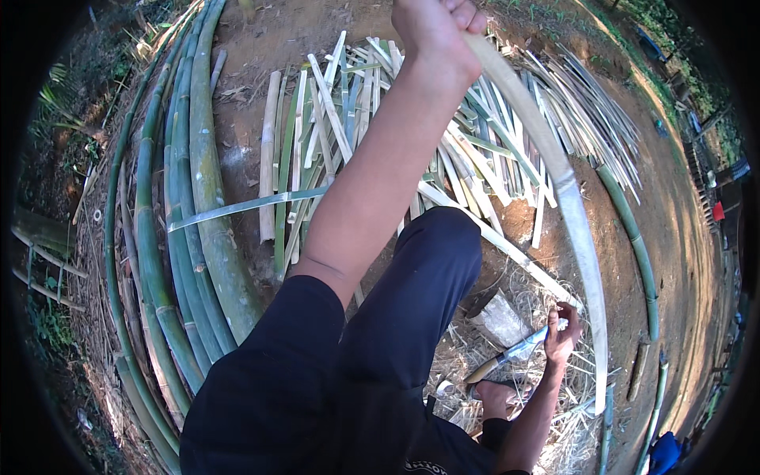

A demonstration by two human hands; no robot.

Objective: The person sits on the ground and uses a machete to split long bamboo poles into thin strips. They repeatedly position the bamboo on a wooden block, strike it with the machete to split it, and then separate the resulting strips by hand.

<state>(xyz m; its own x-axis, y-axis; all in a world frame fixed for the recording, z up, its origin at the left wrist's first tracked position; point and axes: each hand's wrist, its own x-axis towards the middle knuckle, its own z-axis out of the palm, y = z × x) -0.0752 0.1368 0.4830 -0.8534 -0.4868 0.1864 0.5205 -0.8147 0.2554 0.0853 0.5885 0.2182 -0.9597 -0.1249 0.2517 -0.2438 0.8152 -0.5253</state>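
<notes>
The left hand [439,36] gripped the upper end of a long bamboo strip [583,237] arcing toward the right edge of the ground [669,261], while the right hand [562,336], its hold unclear, needed care beside the knife [520,349].

The person wears a dark navy, short cloth sleeve [273,340]; right of that sleeve show smooth dark navy fabric trousers [423,277], small white lettering [426,467] and a dark sandal [473,391].

One left hand [443,28]; one right hand [563,339]; one knife [525,347]; one block [503,318]; dozens of bamboo strips [331,111], overlapping past counting; several green poles [204,142].
</notes>
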